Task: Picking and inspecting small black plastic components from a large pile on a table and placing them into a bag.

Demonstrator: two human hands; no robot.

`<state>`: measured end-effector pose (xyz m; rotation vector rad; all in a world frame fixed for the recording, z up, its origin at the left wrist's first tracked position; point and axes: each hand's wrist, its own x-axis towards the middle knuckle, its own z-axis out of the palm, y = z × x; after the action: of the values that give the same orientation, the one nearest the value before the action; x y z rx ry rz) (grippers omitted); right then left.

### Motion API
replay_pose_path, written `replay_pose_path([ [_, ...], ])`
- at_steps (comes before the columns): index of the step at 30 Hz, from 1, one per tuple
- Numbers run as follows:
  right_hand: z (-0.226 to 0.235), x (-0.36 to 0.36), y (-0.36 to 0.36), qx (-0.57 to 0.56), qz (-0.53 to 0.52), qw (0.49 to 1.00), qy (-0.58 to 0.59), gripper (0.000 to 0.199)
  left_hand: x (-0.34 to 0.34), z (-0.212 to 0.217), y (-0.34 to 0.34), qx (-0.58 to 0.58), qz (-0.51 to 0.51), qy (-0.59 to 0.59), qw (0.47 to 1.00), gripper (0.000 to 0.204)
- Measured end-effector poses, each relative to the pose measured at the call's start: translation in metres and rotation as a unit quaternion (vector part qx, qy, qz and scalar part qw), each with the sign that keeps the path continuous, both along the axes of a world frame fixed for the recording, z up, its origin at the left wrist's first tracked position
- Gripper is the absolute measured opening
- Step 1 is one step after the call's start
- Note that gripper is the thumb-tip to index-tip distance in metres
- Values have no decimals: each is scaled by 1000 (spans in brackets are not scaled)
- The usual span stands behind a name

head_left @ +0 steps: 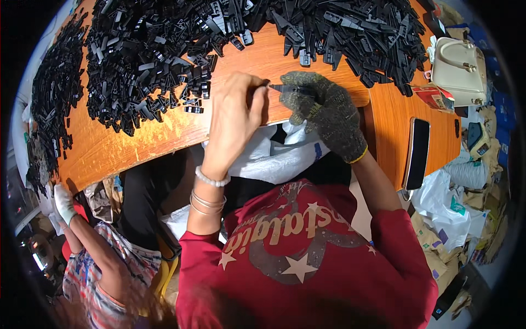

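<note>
Bare left hand (236,109) pinches its fingers narrowly at one end of a slim black plastic piece (285,88); gloved right hand (320,107) (at three o'clock) grips the other end, over the wooden table (164,134)

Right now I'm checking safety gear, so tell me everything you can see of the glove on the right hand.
The glove is a knitted work glove in speckled dark grey-green yarn with a yellow cuff edge at the wrist. It covers the whole right hand and looks worn but intact. It hangs over the edge of the orange wooden table, fingers curled, pinching a small black plastic part that the bare left hand also touches.
</note>
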<state>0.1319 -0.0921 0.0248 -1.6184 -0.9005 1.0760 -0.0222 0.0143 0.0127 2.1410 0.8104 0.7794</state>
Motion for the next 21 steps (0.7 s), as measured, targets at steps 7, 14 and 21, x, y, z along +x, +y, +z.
replay_pose_path([
  [7,3,5,0,1,-13,993,118,32,7,-5,5,36,79,34,996,11],
  [14,9,6,1,-9,-26,992,121,35,6,1,1,72,102,59,990,15],
  [21,10,18,-5,27,69,990,-123,37,-5,-6,-11,-19,-60,-22,998,12],
])
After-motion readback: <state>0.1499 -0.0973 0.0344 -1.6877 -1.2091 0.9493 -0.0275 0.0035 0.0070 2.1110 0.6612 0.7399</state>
